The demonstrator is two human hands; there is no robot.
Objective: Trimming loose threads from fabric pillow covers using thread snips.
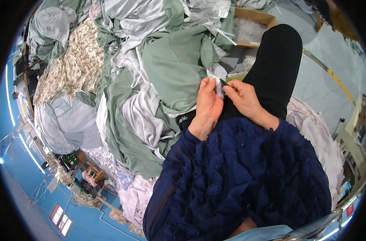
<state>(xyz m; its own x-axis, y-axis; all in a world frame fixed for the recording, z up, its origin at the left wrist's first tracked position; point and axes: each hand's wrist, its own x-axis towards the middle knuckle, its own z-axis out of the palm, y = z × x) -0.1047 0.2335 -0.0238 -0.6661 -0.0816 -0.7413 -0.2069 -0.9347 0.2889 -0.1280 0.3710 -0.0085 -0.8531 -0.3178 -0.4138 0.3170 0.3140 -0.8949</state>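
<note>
Keep the pale cloth point(217, 73) drawn snug between both hands, nearer the body than the cardboard box point(255, 14) and a little to its left, so as to leave no fold under the small dark tool point(223, 82). Bring just the tip to the cloth, in short, light moves, angled away from the left fingertips, given the narrow gap there. Let the green garment point(173, 68), spread to the left of the box and apparently joined to the pale cloth, rest its weight on the heap of garments point(145, 116) rather than drag at the pinch. Steady both wrists close to the body before pressing. In the left hand point(209, 102), palm partly up: the left edge of the pale cloth, pinched between thumb and finger. In the right hand point(244, 98), mostly curled: the small dark tool, gripped by thumb and forefinger right beside the cloth, on the side toward the black trouser leg point(281, 60), right of the box. Impossible to tell the tool's exact kind, or any contact at the tip.
</note>
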